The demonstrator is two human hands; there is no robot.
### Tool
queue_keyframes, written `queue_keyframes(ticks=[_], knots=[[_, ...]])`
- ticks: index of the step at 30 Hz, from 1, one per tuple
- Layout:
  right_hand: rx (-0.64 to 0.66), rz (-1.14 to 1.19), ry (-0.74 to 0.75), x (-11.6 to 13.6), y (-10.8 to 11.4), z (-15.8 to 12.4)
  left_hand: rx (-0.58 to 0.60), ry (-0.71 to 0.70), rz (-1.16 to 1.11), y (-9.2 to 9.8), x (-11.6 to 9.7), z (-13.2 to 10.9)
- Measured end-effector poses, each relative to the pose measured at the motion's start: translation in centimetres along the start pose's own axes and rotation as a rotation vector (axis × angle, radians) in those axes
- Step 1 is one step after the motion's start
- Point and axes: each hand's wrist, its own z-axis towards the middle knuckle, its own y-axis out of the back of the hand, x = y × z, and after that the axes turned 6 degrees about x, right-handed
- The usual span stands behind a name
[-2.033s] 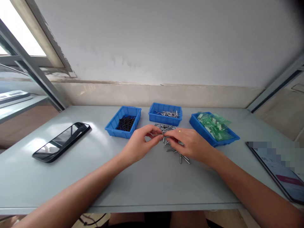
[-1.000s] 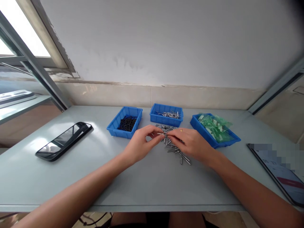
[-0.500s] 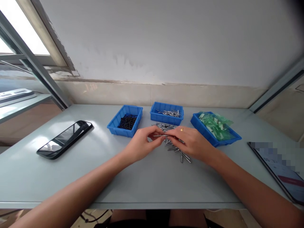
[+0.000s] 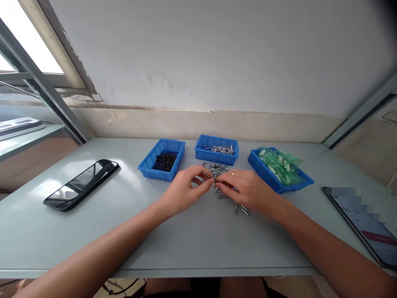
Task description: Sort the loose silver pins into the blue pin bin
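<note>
A loose pile of silver nails (image 4: pixel 217 169) lies on the grey table (image 4: pixel 198 231) in front of the middle blue tray (image 4: pixel 216 155). My left hand (image 4: pixel 182 189) is curled, its thumb and fingers pinched together at the pile's near edge. My right hand (image 4: pixel 245 188), with a ring on one finger, rests over the pile's right side, fingertips pinched and meeting the left hand's. What the fingertips grip is too small to make out. Several nails (image 4: pixel 240 208) stick out below the right hand.
A blue tray of dark screws (image 4: pixel 163 161) stands at the left, the middle tray holds silver nails, and a blue tray of green packets (image 4: pixel 281 167) stands at the right. A black phone (image 4: pixel 81 185) lies far left. A tablet (image 4: pixel 364 221) lies at the right edge.
Half a second ago a single nail was held level between both hands. Now the fingertips have closed together lower at the pile and the nail no longer shows.
</note>
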Motion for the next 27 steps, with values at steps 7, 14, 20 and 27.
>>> queue_keyframes(ticks=[7,14,20,27], knots=[[-0.069,0.027,0.010,0.05,0.19,-0.09,0.052,0.050,-0.146,0.05,-0.08,-0.03],[-0.132,0.018,-0.012,0.10,0.19,-0.21,0.014,0.001,-0.036,0.22,-0.04,0.11],[-0.099,0.027,-0.007,-0.22,0.18,-0.08,0.038,0.031,0.037,0.18,-0.04,-0.03],[0.033,0.035,-0.073,-0.14,0.24,0.02,-0.030,0.008,0.048,0.10,-0.02,0.02]])
